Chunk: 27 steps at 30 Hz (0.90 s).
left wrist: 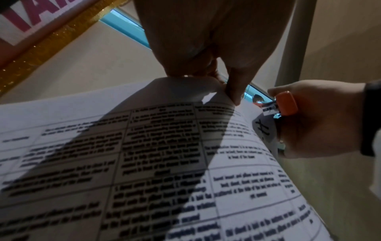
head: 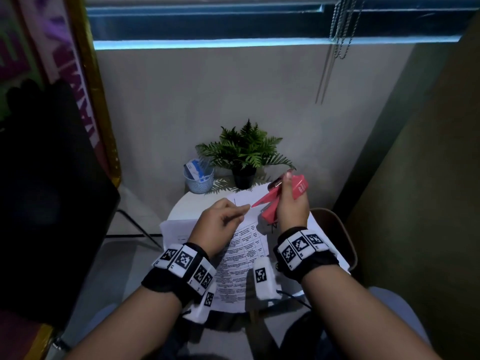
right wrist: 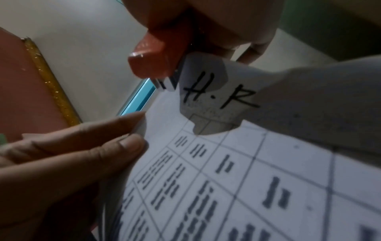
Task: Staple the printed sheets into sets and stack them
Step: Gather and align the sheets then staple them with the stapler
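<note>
A set of printed sheets [head: 240, 253] with tables of text lies tilted over the small round white table [head: 181, 206]. My left hand [head: 220, 216] pinches the sheets' top edge between thumb and fingers [left wrist: 230, 91]; in the right wrist view the same sheets [right wrist: 237, 171] and left fingers [right wrist: 115, 146] show. My right hand [head: 289, 203] grips a pink stapler [head: 270, 201], held up just right of that pinched edge with its arms spread apart. The stapler [right wrist: 156, 60] carries a white label marked "H.R" [right wrist: 216, 94]. From the left wrist the stapler [left wrist: 285, 103] appears in the right fist.
More loose sheets [head: 174, 229] lie under the set at the left. A potted fern [head: 245, 154] and a pale blue cup [head: 198, 178] with small items stand at the table's back, against the wall. A dark chair [head: 52, 198] is at left, a brown seat [head: 335, 229] at right.
</note>
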Motion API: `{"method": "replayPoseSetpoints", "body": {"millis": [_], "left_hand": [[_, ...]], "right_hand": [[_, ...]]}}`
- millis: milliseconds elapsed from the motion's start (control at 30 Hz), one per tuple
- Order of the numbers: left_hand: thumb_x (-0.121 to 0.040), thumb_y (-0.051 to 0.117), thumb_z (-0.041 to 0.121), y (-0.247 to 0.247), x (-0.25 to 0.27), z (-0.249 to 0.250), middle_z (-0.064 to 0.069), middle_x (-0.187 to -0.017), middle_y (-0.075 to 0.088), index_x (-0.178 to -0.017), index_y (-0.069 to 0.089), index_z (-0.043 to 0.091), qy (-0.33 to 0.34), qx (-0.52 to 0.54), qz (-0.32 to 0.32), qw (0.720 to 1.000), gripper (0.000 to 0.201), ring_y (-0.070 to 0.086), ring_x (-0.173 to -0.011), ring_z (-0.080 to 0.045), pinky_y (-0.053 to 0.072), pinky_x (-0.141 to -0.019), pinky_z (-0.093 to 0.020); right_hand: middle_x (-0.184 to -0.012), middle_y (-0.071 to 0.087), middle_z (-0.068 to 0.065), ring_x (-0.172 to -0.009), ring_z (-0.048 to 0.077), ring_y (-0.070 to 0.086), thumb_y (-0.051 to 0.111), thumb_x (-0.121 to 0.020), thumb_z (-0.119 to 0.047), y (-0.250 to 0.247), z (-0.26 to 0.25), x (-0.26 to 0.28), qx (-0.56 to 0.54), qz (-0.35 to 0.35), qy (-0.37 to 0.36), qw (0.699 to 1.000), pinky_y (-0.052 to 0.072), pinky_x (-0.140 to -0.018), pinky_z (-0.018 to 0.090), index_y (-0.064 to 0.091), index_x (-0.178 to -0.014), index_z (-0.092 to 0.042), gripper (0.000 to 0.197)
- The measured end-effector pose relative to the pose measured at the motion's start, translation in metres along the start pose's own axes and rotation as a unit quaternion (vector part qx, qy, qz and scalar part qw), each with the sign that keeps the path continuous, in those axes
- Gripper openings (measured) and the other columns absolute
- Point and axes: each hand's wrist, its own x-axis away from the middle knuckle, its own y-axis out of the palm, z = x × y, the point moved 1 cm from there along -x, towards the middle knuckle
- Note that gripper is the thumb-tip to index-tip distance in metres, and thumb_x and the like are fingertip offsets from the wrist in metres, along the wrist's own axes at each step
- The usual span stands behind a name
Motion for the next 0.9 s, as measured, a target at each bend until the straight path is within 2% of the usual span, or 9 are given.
{"method": "replayPoseSetpoints", "body": {"millis": [67,267,433,500,567,633,767,833,900], "left_hand": [[-0.087,0.063,0.005,0.0,0.002,0.005,0.009,-0.084,0.056,-0.112,0.069,0.014,0.005,0.004,-0.001,1.0,0.027,0.055,-0.083,0.005,0.037,-0.077,-0.003],[-0.088,0.062,0.005,0.001,0.007,0.015,0.011,-0.082,0.054,-0.114,0.068,0.013,0.009,0.021,-0.001,1.0,0.028,0.054,-0.08,0.007,0.036,-0.076,-0.003],[-0.09,0.061,0.014,0.0,0.012,0.017,0.014,-0.087,0.054,-0.122,0.063,0.02,0.008,-0.003,-0.023,1.0,0.033,0.053,-0.083,0.006,0.036,-0.077,-0.005],[-0.091,0.06,0.028,-0.006,0.013,0.015,0.013,-0.093,0.056,-0.128,0.054,0.03,-0.015,-0.056,-0.065,0.996,0.038,0.054,-0.088,0.001,0.041,-0.08,-0.016],[-0.091,0.055,0.039,-0.013,0.013,0.011,0.006,-0.102,0.061,-0.12,0.052,0.029,-0.038,-0.191,-0.143,0.97,0.031,0.058,-0.095,-0.014,0.045,-0.08,-0.028],[-0.095,0.047,0.04,-0.019,0.013,0.006,0.0,-0.1,0.064,-0.105,0.053,0.023,-0.046,-0.294,-0.187,0.936,0.021,0.058,-0.093,-0.023,0.044,-0.073,-0.032],[-0.099,0.037,0.035,-0.029,0.018,-0.001,0.002,-0.073,0.047,-0.084,0.033,0.023,-0.047,-0.323,-0.12,0.937,0.02,0.046,-0.071,-0.024,0.028,-0.057,-0.033],[-0.099,0.037,0.034,-0.033,0.018,-0.007,0.002,-0.068,0.046,-0.084,0.033,0.024,-0.059,-0.298,-0.053,0.951,0.019,0.047,-0.067,-0.025,0.03,-0.055,-0.034],[-0.099,0.038,0.033,-0.038,0.017,-0.012,0.0,-0.071,0.054,-0.088,0.04,0.024,-0.082,-0.235,0.018,0.968,0.014,0.053,-0.069,-0.026,0.036,-0.057,-0.034]], "right_hand": [[-0.094,0.068,0.004,-0.088,0.02,0.063,0.046,-0.089,-0.059,0.001,-0.004,0.003,0.004,0.012,-0.006,1.0,0.044,-0.076,0.026,0.062,-0.106,-0.013,0.052],[-0.082,0.064,0.003,-0.071,0.013,0.06,0.046,-0.091,-0.056,0.002,-0.013,0.008,-0.015,0.047,-0.004,0.999,0.038,-0.049,0.018,0.061,-0.097,-0.01,0.05],[-0.079,0.065,0.004,-0.077,0.022,0.062,0.048,-0.09,-0.055,0.003,-0.01,0.004,-0.005,0.058,-0.003,0.998,0.039,-0.067,0.025,0.064,-0.088,-0.011,0.046],[-0.085,0.067,0.007,-0.082,0.025,0.063,0.05,-0.09,-0.053,0.003,-0.01,0.002,0.01,0.061,-0.019,0.998,0.042,-0.072,0.027,0.065,-0.09,-0.01,0.046],[-0.087,0.067,0.008,-0.083,0.026,0.064,0.053,-0.089,-0.051,0.001,-0.011,-0.002,0.005,0.069,-0.03,0.997,0.047,-0.075,0.03,0.065,-0.092,-0.009,0.043],[-0.083,0.066,0.004,-0.078,0.021,0.063,0.056,-0.089,-0.048,-0.001,-0.015,-0.004,-0.027,0.06,-0.035,0.997,0.049,-0.074,0.03,0.063,-0.093,-0.012,0.038],[-0.079,0.063,-0.005,-0.073,0.012,0.063,0.055,-0.088,-0.05,-0.011,-0.023,-0.008,-0.07,0.051,-0.044,0.995,0.046,-0.066,0.022,0.058,-0.103,-0.015,0.039],[-0.078,0.062,-0.007,-0.069,0.006,0.061,0.052,-0.091,-0.047,-0.022,-0.028,-0.014,-0.114,0.066,-0.035,0.991,0.045,-0.058,0.016,0.056,-0.103,-0.015,0.035],[-0.079,0.062,-0.007,-0.071,0.007,0.061,0.05,-0.092,-0.047,-0.035,-0.027,-0.02,-0.13,0.064,-0.017,0.989,0.043,-0.06,0.018,0.056,-0.096,-0.018,0.03]]}}
